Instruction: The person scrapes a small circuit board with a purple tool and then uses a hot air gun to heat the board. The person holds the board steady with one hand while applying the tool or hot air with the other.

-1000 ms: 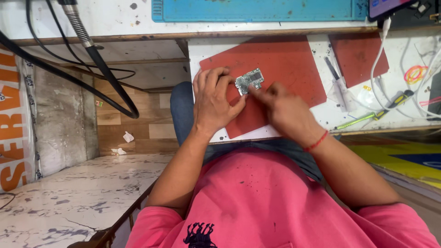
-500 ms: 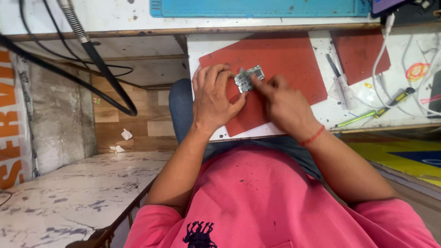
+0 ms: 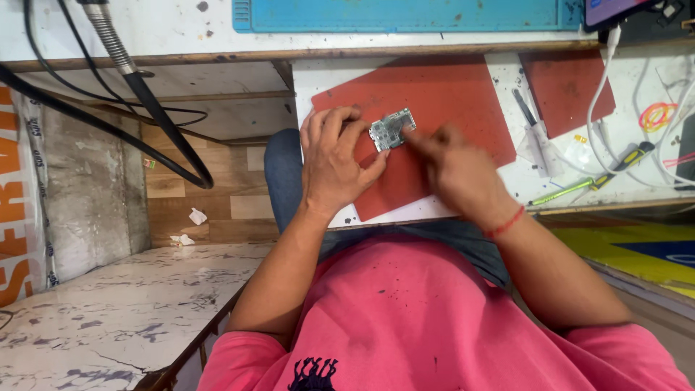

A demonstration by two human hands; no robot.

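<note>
While the left hand (image 3: 337, 165) pinches the small circuit board (image 3: 392, 129), the right hand (image 3: 455, 170) touches its edge.

The board sits over the red mat (image 3: 449, 94), near the mat's left edge. Right fingers look curled, maybe gripping something tiny; blur hides it. Bare mat lies beyond them.

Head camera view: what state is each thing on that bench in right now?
Circuit board: held over the red mat, between both hands.
Left hand: fingers curled round the board's left edge.
Right hand: fingertips on the board's right side, blurred.
Red mat: lying flat.
Green screwdriver: lying untouched.
</note>
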